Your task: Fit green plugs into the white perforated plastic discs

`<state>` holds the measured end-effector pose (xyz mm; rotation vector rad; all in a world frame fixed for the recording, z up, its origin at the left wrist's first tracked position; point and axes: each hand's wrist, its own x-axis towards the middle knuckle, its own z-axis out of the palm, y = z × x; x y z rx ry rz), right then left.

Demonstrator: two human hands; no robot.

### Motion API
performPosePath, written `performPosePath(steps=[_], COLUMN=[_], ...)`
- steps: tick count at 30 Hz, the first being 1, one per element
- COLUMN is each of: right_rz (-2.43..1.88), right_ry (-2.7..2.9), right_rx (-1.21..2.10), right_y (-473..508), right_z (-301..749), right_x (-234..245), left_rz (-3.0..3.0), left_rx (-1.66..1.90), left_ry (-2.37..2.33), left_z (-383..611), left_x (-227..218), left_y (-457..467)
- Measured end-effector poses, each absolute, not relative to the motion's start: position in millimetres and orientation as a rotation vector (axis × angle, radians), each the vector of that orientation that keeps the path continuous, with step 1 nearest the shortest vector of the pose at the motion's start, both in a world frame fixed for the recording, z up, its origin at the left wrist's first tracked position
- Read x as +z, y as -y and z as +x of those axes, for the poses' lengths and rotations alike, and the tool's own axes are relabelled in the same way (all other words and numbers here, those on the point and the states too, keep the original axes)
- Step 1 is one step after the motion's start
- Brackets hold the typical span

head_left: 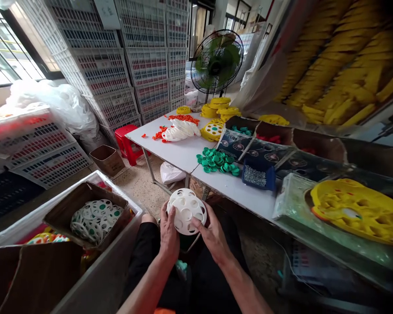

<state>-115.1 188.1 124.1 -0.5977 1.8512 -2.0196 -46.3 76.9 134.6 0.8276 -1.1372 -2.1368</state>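
Note:
Above my lap I hold a white round plastic disc (pixel 186 213) pierced with several round holes. Another white holed piece seems to lie against its back, though I cannot tell whether they are joined. The left edge is gripped by my left hand (pixel 170 233), thumb on the front face. On the right side my right hand (pixel 212 233) grips the rim, its thumb pressing the face near the lower holes. The fingers behind the disc are hidden. On the table beyond lies a heap of green caps (pixel 218 160), beside a blue tray (pixel 258 176) of small metal screws.
White rings (pixel 181 131), orange pieces (pixel 185 118) and yellow round parts (pixel 219 107) cover the far table. A yellow holed part (pixel 360 209) rests at right. To my left, a cardboard box (pixel 62 213) holds white holed discs. A fan (pixel 218 63) and stacked crates (pixel 108 74) stand behind.

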Motion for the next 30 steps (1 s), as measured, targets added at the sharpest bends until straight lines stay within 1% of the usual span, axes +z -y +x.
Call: performPosePath(steps=[3, 7, 10, 13, 15, 18, 19, 21, 23, 24, 27, 30], right_rz=[-0.696, -0.878, -0.964, -1.038, -1.082, -1.090, -1.093, -1.137, -1.176, -1.179, -1.159, -1.120], right_ry=[-1.695, -1.521, -1.446, -1.456, -1.640, -2.275, -2.503, -2.804, -2.891, -2.897, -2.879, -2.825], right_rx=[-1.947, -1.785, -1.664, -1.594, -1.597, -1.646, -1.592, -1.358, -1.164, -1.122, -1.131, -1.234], right_y=[-198, -205, -203, -202, -203, -202, -200, -191, -178, -171, -155, -150], right_z=[-141, -166, -173, -184, -201, -240, -254, -279, -297, -302, -310, -313], right_x=[138, 152, 157, 159, 161, 167, 169, 172, 172, 172, 167, 162], left_rz=[0.799, 0.674, 0.646, 0.669, 0.679, 0.722, 0.739, 0.765, 0.791, 0.802, 0.813, 0.828], left_rx=[-2.255, -2.476, -2.520, -2.516, -2.483, -2.385, -2.353, -2.296, -2.244, -2.223, -2.183, -2.149], left_ry=[1.162, 1.329, 1.430, 1.459, 1.446, 1.411, 1.395, 1.378, 1.375, 1.378, 1.386, 1.382], left_z=[-43, -40, -42, -47, -51, -57, -59, -62, -64, -64, -63, -61], left_x=[141, 160, 167, 163, 158, 149, 146, 140, 135, 132, 128, 127], left_y=[-68, -44, -33, -31, -33, -33, -32, -29, -25, -23, -17, -12])
